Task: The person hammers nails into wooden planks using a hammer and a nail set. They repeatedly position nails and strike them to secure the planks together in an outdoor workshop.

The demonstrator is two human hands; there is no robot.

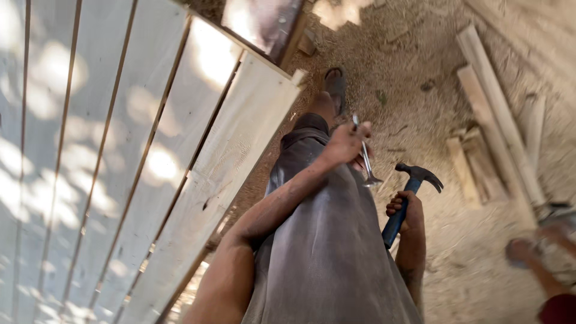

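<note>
My left hand (pixel 345 143) is raised in front of my grey-clad leg and pinches a few long metal nails (pixel 365 157) that point downward, heads at the bottom. My right hand (pixel 407 211) grips the blue handle of a claw hammer (pixel 414 186), whose dark head sits just right of the nails. A panel of pale wooden slats (pixel 150 156) fills the left half of the view, its near edge beside my left arm. My sandalled foot (pixel 335 90) rests on the sawdust-covered ground beyond the hands.
Several loose wooden boards (pixel 492 114) and short offcuts (pixel 465 171) lie on the sawdust at the right. Another person's hand and arm (pixel 540 258) appear blurred at the lower right. A dark framed board (pixel 264 24) leans at the top.
</note>
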